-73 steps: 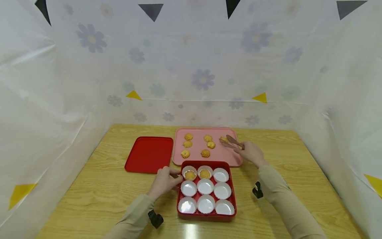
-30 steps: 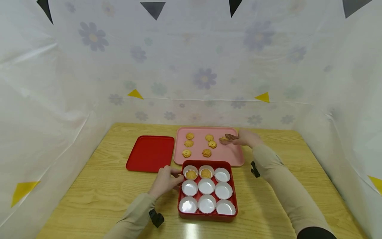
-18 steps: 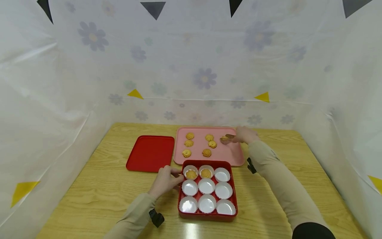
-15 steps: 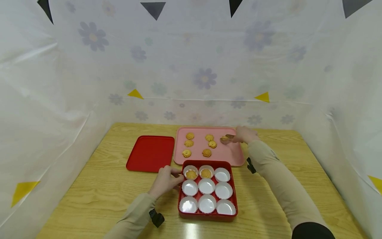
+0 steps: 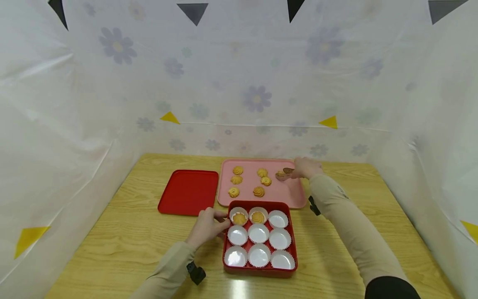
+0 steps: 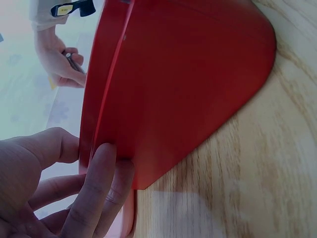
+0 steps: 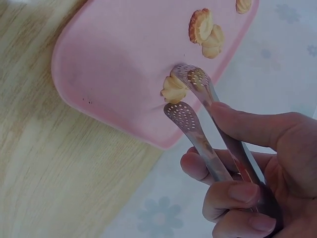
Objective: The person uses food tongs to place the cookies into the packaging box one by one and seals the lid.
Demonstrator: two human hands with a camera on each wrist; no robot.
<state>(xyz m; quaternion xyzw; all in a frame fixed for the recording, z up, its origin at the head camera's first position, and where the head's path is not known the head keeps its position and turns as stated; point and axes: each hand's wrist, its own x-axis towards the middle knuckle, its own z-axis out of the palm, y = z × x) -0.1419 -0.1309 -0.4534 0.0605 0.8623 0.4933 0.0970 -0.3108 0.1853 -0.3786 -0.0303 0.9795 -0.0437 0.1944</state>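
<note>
My right hand (image 5: 307, 167) grips metal tongs (image 7: 213, 124) with perforated tips, over the right part of the pink tray (image 5: 278, 197). Between the tips is a piped cookie (image 7: 174, 89); both tips look close against it, and whether they squeeze it I cannot tell. My left hand (image 5: 207, 226) holds the far left corner of the red box (image 5: 260, 272); its thumb is at the rim and other fingers lie along the outer wall. Inside are rows of white paper cups (image 5: 257, 233). The two cups at the far left and far middle hold cookies (image 5: 257, 216).
On the tray's left and middle lie several more cookies (image 5: 236, 180). A flat red lid (image 5: 188, 192) lies left of the tray. The box stands just in front of the tray on a wooden table (image 5: 123, 241). White floral sheeting (image 5: 257, 83) closes off the back and sides.
My right hand has moved back and slightly left, turning the tongs more sideways, and their tips have come closer about the cookie. My left hand stays at the box corner.
</note>
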